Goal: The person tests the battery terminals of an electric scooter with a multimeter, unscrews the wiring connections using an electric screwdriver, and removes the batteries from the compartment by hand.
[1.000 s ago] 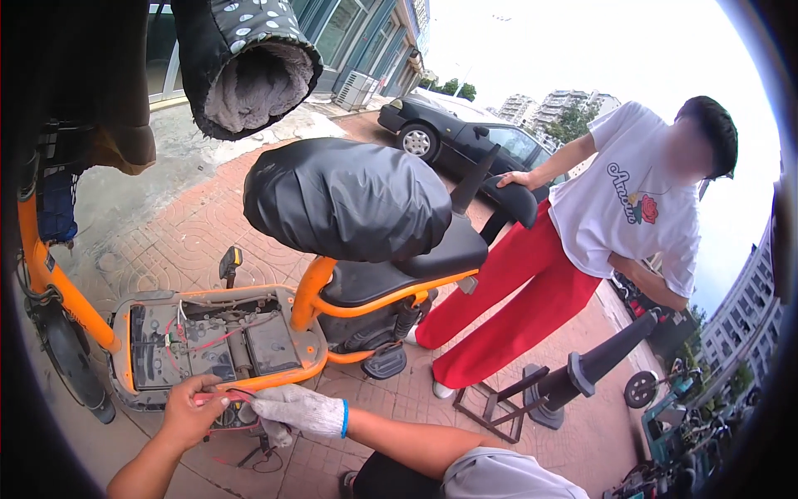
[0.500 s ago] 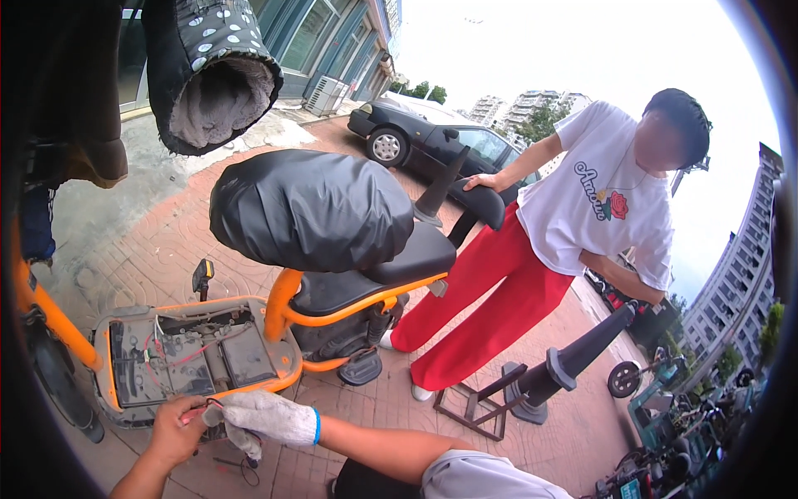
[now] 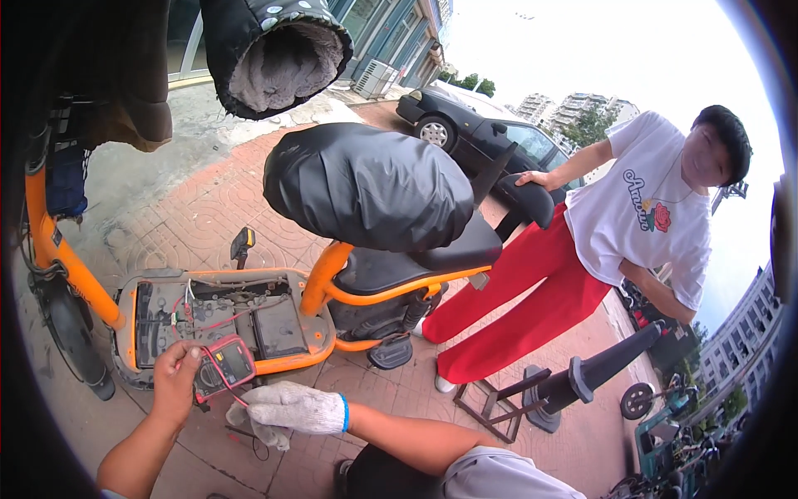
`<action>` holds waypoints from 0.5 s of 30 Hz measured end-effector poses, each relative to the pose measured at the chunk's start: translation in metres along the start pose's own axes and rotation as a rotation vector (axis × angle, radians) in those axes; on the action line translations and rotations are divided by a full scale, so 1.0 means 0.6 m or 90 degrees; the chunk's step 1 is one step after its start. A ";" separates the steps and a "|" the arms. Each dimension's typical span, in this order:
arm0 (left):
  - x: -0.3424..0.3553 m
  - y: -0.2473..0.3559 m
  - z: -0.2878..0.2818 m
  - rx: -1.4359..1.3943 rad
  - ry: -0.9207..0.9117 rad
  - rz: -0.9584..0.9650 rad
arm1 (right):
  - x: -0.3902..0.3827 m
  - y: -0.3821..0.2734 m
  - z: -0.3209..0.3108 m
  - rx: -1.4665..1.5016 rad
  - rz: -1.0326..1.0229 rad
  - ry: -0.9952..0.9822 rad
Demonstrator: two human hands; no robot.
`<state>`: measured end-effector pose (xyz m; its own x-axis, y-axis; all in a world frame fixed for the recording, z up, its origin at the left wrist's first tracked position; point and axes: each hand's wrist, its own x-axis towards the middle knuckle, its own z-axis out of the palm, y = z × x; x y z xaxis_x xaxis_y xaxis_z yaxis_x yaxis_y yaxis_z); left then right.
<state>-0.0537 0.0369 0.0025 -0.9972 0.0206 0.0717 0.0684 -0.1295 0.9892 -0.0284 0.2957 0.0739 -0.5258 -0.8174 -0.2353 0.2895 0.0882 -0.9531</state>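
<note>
Head view: A red-framed multimeter point(image 3: 237, 363) sits between two hands beside an orange scooter point(image 3: 81, 279), its face turned up, its long axis slanting from lower left to upper right, display toward the right. The bare left hand point(image 3: 174, 378) closes on a red lead point(image 3: 235, 397); whether it also bears the meter cannot be told. Down the lead's rightward slope, the gloved right hand point(image 3: 291, 407) pinches its lower end. Just beyond, the scooter's open floor compartment point(image 3: 291, 363) holds dark blocks point(image 3: 278, 328) in a row, thin wires point(image 3: 188, 306) straggling over them.
</note>
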 end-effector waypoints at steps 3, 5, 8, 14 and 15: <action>0.009 0.047 0.015 -0.245 0.004 -0.102 | -0.002 0.016 -0.002 -0.073 0.138 -0.057; 0.009 0.073 0.010 -0.345 -0.031 -0.170 | 0.002 0.032 -0.014 -0.136 0.205 -0.064; 0.002 0.084 -0.007 -0.390 -0.147 -0.245 | 0.013 0.044 -0.042 -0.240 0.266 -0.015; -0.005 0.041 0.001 -0.092 -0.393 -0.214 | 0.015 0.039 -0.082 -0.217 0.214 0.245; -0.002 0.035 0.012 -0.027 -0.424 -0.225 | 0.008 0.041 -0.084 -0.181 0.223 0.258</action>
<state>-0.0510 0.0412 0.0239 -0.7299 0.6612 -0.1732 -0.2663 -0.0417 0.9630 -0.0643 0.3225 0.0396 -0.7163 -0.4357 -0.5451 0.3045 0.5077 -0.8059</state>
